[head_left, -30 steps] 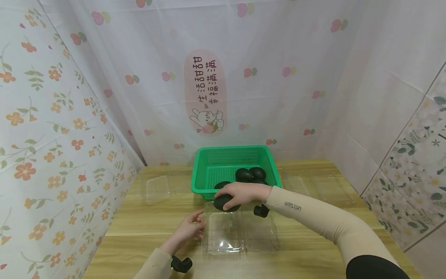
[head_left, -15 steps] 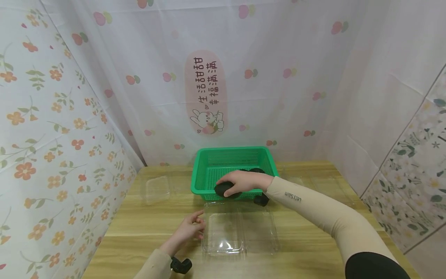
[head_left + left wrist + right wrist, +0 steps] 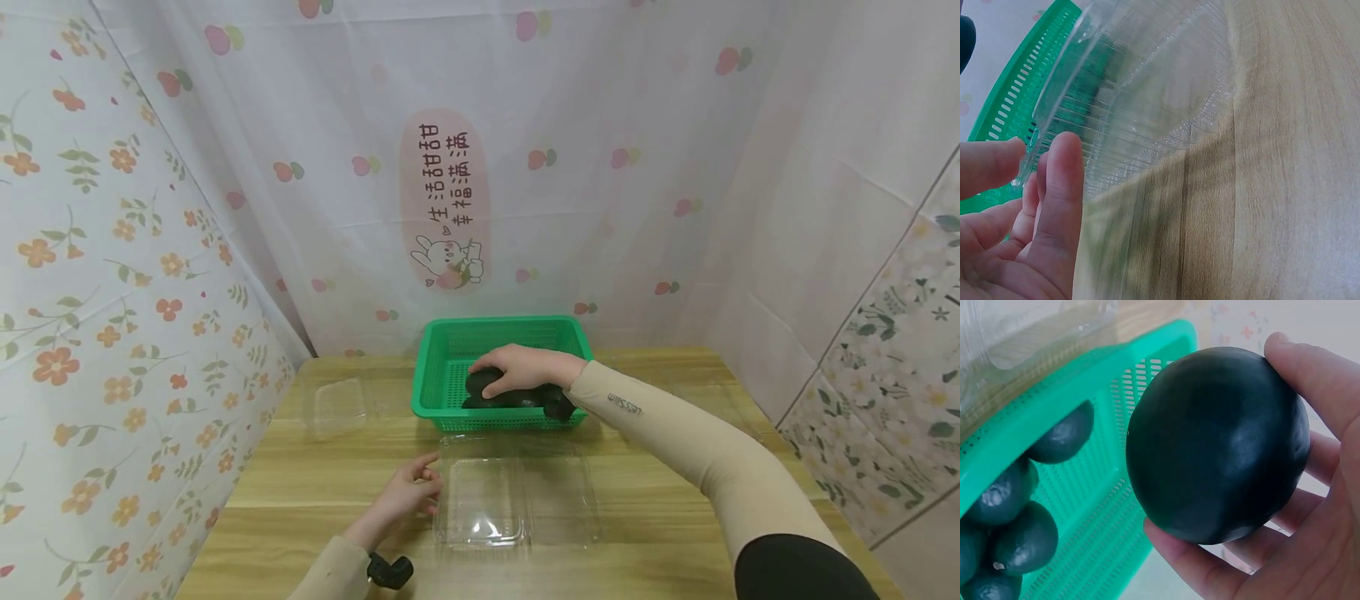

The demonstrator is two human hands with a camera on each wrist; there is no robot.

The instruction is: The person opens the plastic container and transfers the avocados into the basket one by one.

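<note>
My right hand (image 3: 521, 369) grips a dark, smooth avocado (image 3: 1219, 444) over the green plastic basket (image 3: 422, 392); thumb and fingers spread round its sides in the right wrist view. Several more dark avocados (image 3: 1025, 537) lie in the basket, mostly covered by the hand in the head view. In front of the basket lies a clear plastic clamshell box (image 3: 483, 500) with its lid (image 3: 562, 496) folded out to the right. At the box's left side, my left hand (image 3: 411, 492) pinches the edge between thumb and fingers, as the left wrist view shows.
Another clear plastic container (image 3: 339, 404) lies at the back left of the wooden table (image 3: 300, 500). At the back right are more clear containers (image 3: 705, 400), faint against the wood. Patterned curtains (image 3: 645, 225) stand behind and on both sides.
From over the clamshell box, my right hand has moved back and up over the green basket, carrying the avocado. My left hand has stayed at the box's edge.
</note>
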